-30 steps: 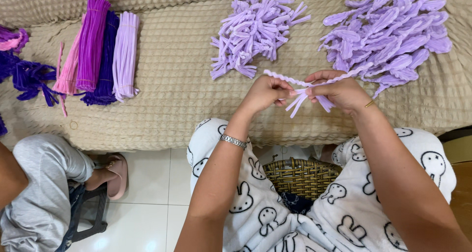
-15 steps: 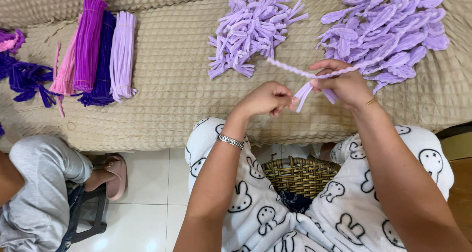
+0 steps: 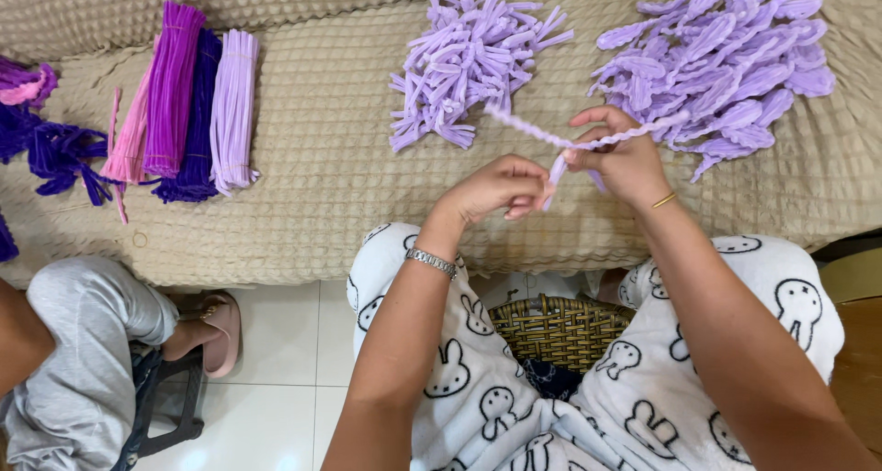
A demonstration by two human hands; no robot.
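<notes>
My left hand (image 3: 496, 188) and my right hand (image 3: 617, 158) meet over a beige textured cover (image 3: 331, 158), both pinching a lilac pipe cleaner (image 3: 551, 140) that is bent between them, one end sticking out toward the upper left. Just beyond my left hand lies a pile of short bent lilac pieces (image 3: 469, 62). Behind my right hand is a pile of lilac looped shapes (image 3: 726, 57). A metal bracelet is on my left wrist and a thin gold bangle on my right.
Straight bundles of pipe cleaners (image 3: 188, 99) in pink, purple, dark violet and lilac lie at the left, with dark purple pieces (image 3: 50, 149) beyond. A woven basket (image 3: 556, 329) sits between my knees. Another person's leg in grey trousers (image 3: 83, 370) is at lower left.
Both hands have shifted slightly while working the pipe cleaner; its long end now points toward the upper left, and the right hand has lifted a little toward the looped pile.
</notes>
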